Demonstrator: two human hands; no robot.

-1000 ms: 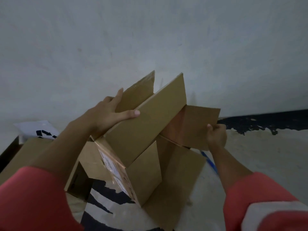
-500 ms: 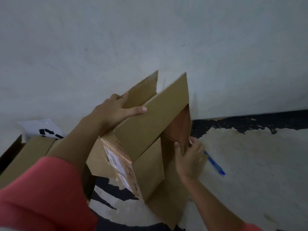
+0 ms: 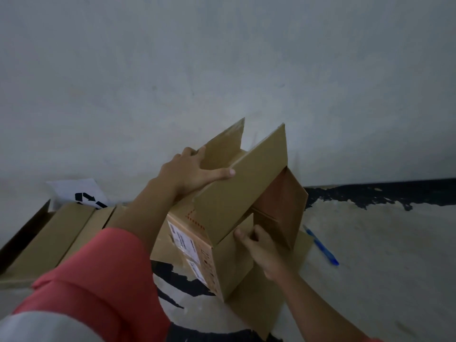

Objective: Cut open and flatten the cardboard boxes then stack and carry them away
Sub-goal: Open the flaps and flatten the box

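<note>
Nearest me, my right hand [image 3: 259, 248] curls its fingers on the edge of an end flap of the box [image 3: 237, 201], seemingly pinching it; the box stands opened on a flat cardboard sheet [image 3: 261, 307] on the floor [image 3: 382, 267], close to its wall edge; a blue pen [image 3: 320, 246] lies just beside; farther off, my left hand [image 3: 192, 172] clasps the upper panel, thumb laid along it; flattening is in hand, I judge; next the walls need pushing sideways to collapse.

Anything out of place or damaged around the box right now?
A blue plastic pen lies loose on the floor right of the brown cardboard box, untouched. The floor's black paint is flaked in patches. Nothing else stands out.
</note>
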